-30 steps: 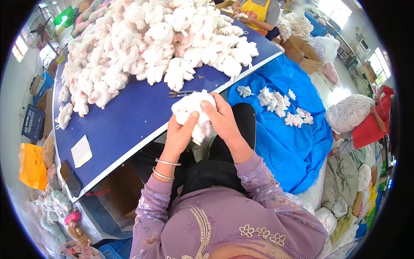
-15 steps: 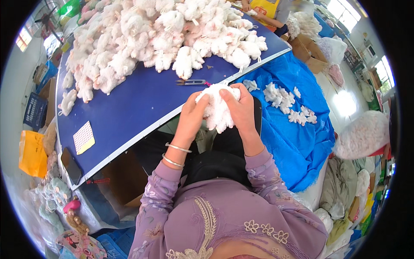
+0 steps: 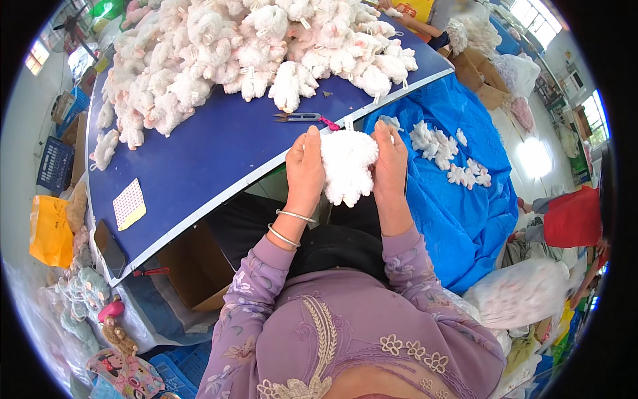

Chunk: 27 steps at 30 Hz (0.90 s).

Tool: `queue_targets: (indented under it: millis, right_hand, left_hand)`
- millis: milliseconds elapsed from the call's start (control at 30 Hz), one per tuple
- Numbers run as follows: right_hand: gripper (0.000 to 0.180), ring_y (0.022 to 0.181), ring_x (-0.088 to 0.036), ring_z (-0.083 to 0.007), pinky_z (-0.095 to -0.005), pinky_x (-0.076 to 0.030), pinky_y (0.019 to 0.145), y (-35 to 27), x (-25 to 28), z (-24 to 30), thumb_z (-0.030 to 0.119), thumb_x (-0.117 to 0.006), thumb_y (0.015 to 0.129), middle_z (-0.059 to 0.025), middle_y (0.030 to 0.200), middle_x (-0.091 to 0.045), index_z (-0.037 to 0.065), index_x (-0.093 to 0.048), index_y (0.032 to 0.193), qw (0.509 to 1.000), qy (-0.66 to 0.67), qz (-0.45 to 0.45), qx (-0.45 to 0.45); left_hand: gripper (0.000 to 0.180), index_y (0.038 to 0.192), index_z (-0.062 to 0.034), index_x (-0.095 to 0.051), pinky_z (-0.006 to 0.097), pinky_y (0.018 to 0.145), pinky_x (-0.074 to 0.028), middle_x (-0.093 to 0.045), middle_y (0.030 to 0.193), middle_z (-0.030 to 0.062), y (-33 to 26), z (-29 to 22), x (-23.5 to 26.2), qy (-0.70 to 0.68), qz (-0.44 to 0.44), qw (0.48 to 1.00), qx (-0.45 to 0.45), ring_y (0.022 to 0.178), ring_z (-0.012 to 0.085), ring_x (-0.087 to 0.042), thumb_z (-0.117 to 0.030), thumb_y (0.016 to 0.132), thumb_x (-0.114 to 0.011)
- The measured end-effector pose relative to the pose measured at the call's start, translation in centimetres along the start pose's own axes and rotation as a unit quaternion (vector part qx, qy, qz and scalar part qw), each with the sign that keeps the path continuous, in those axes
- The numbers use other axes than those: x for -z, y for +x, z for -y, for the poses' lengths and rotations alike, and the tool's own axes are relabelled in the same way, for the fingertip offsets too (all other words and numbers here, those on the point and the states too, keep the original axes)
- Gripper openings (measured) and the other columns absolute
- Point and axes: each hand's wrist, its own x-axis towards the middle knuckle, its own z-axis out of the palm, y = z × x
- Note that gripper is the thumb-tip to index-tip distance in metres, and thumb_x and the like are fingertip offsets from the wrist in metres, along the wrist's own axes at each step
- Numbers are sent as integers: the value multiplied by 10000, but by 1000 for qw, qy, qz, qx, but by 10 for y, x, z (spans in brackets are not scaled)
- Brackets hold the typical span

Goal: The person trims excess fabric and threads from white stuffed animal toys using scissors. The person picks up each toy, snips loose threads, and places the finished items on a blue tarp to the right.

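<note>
Blue table [image 3: 206,159] | white heap [image 3: 232,53] | left grip [image 3: 306,169], right grip [image 3: 391,163]: both holding plush toy [image 3: 348,166] | details unclear

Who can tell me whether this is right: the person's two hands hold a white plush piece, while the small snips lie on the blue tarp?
Not quite: the head view shows the small snips lying on the blue tabletop. The left hand and right hand do hold the white plush piece.
</note>
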Motion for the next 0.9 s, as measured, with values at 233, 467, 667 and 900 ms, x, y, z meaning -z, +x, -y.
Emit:
queue_targets:
  millis: [233, 467, 667, 900]
  right_hand:
    - [280, 555, -427, -37, -216, -332, 494, 14, 27, -5, 356, -535, 966, 38, 684, -498, 111, -539, 832, 989, 18, 93, -109]
    - [310, 727, -592, -91, -240, -467, 605, -12, 15, 2, 180, -623, 900, -29, 839, -634, -36, -586, 1121, 940, -206, 233, -140]
    - [271, 728, -566, -53, -212, -451, 601, 0, 11, -1, 163, -659, 881, -26, 861, -642, -52, -622, 1041, 965, -166, 189, -76]
    - [293, 590, -519, -69, -212, -417, 533, 2, 4, -8, 232, -623, 909, -30, 748, -606, -34, -578, 1023, 980, -117, 134, -93]
  left_hand:
    - [370, 694, -93, -497, 210, 518, -333, -455, 637, -71, 6, 3, 2, -38, -21, 999, 32, 586, 21, -379, -312, 992, -494]
    - [341, 775, -61, -545, 210, 531, -392, -555, 701, -30, 15, -1, 12, -47, -57, 997, 5, 600, 31, -471, -321, 989, -489]
    - [353, 1076, -49, -523, 210, 528, -421, -596, 864, -3, 6, -10, 21, -83, 85, 987, 112, 641, 69, -554, -384, 976, -478]
    - [268, 1049, -53, -572, 211, 447, -326, -601, 810, -2, -3, -4, 19, -95, 114, 978, 148, 583, 56, -501, -301, 948, -559]
